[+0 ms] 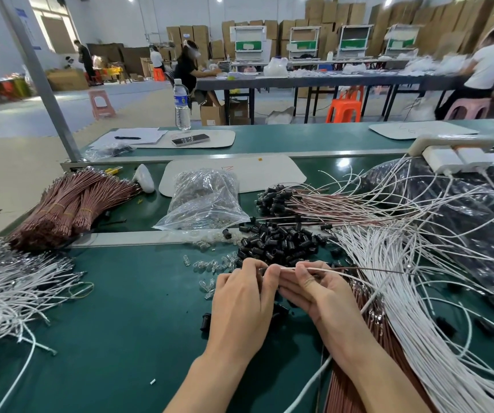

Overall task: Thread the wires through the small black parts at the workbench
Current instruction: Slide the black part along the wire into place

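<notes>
Left hand (239, 296): fingers curled, pinching the white wire (317, 267) at its end. Right hand (314, 290): pinching same wire. Small black parts (278, 242): heaped on counter (105, 308), just beyond.

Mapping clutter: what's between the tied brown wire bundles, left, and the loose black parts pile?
Head view: a clear plastic bag of small parts, with loose clear bulbs on the metal rail.

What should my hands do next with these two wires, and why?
Probably feed the white wire and brown wire leftward into the left hand, where a part seems hidden: the right hand pinches both, and their ends reach the left fingertips.
</notes>
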A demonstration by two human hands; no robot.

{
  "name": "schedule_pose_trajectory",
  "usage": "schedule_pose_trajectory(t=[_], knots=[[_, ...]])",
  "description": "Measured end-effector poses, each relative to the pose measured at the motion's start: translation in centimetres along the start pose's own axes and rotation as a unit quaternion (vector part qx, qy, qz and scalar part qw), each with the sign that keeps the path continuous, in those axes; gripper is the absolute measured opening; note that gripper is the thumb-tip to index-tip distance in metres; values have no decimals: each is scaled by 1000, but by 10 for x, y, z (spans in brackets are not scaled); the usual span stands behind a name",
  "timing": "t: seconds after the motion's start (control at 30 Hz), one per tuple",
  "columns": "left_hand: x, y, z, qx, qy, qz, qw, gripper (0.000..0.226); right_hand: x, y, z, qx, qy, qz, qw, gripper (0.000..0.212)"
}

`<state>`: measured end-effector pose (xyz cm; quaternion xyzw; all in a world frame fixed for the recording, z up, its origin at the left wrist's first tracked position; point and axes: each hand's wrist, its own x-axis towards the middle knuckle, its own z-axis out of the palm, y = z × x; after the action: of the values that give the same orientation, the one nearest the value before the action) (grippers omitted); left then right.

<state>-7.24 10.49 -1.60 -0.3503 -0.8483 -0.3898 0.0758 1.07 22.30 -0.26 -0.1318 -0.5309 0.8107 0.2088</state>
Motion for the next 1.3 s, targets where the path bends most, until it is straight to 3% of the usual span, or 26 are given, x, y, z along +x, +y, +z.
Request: schedule_pose_trajectory(t=[0.3,0.6,0.77,0.87,0.97,1.17,1.3], knots=[[1,-1,1,23,-6,0,1000,50,-3,1,2,12,-25,11,1000,37],[1,-1,2,49,-21,-9,999,53,-1,4,2,47,-27,26,998,27],[-2,0,1,-25,56,0,998,44,0,3,5,79,-13,6,997,26],[-4,-2,-4,-92,138,-37,985,33,-1,-6,1,84,53,-17,995,27],[-2,-5,-14,-184,161,-97,965,32,-3,-14,-4,94,104,-40,989,22],[11,1,-41,-337,210,-106,912,27,-6,-36,-11,93,135,-108,980,24],[26,3,-49,-369,204,-109,900,37,-4,-66,-22,-1,154,-162,975,23]])
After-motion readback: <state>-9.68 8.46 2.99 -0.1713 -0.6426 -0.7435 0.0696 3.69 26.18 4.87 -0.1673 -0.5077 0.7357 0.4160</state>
